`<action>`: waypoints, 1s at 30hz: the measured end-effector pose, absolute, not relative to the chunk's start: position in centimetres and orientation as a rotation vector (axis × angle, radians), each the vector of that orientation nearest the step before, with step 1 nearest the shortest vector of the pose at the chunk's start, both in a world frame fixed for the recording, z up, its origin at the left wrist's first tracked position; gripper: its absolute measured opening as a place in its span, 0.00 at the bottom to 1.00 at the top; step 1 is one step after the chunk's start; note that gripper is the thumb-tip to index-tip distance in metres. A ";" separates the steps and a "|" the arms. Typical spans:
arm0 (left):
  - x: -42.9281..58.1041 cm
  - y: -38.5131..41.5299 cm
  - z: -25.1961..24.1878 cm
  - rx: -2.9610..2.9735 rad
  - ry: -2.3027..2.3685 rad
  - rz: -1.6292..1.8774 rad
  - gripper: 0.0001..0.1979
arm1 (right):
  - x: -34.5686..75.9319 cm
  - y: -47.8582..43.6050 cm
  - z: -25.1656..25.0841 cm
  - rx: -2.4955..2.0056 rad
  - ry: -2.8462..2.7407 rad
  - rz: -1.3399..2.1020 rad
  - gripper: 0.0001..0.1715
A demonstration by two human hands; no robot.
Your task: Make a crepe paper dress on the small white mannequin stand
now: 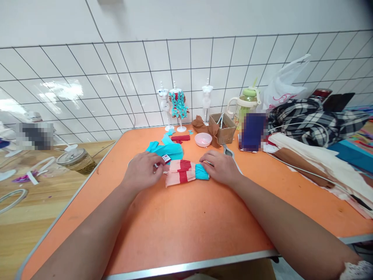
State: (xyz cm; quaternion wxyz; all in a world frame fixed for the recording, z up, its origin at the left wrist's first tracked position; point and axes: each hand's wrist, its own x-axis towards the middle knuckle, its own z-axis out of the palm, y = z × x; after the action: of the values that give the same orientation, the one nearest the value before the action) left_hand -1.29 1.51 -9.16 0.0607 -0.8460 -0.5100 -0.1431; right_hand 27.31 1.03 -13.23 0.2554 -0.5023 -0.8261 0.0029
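A small folded piece of pink crepe paper with red bands and a teal end [184, 172] lies on the orange table [186, 225]. My left hand [142, 171] rests at its left end, fingers curled around a small red-and-white object [165, 158]. My right hand [220, 167] presses on the teal right end, fingers curled down. Loose teal paper [164, 148] lies just behind my left hand.
At the back stand three small white mannequins [178, 105], one dressed in teal and red ruffles, a pink bowl [203, 139], a cardboard box [223, 128], brown paper [201, 125], a green bottle [246, 103], a plaid cloth [309, 120] and a glass jar [76, 160] on the left.
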 end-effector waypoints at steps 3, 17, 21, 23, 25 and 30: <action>-2.9 2.1 -8.6 -2.612 -1.592 -0.304 0.12 | 29.8 2.2 -12.5 -1.683 -2.162 -0.052 0.13; -3.9 2.9 -10.3 -2.760 -1.383 -0.186 0.10 | 39.6 4.8 -13.6 -2.143 -2.171 0.482 0.17; -3.2 2.4 -10.0 -2.802 -1.352 -0.186 0.09 | 39.1 5.3 -13.8 -2.038 -2.202 0.569 0.10; -2.9 2.0 -9.8 -2.811 -1.347 -0.179 0.10 | 39.0 5.5 -14.1 -2.048 -2.192 0.576 0.10; -2.5 1.7 -9.7 -2.829 -1.343 -0.169 0.10 | 38.9 5.7 -14.3 -2.057 -2.182 0.584 0.11; -1.8 1.4 -9.8 -2.899 -1.355 -0.101 0.11 | 38.6 5.5 -14.8 -2.055 -2.180 0.603 0.06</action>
State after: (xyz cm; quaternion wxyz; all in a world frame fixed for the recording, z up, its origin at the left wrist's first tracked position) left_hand -1.80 1.36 -9.77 -0.0302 -0.9050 -0.4231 -0.0315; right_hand 38.56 5.48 -14.78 0.0427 -0.6719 -0.7126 0.1973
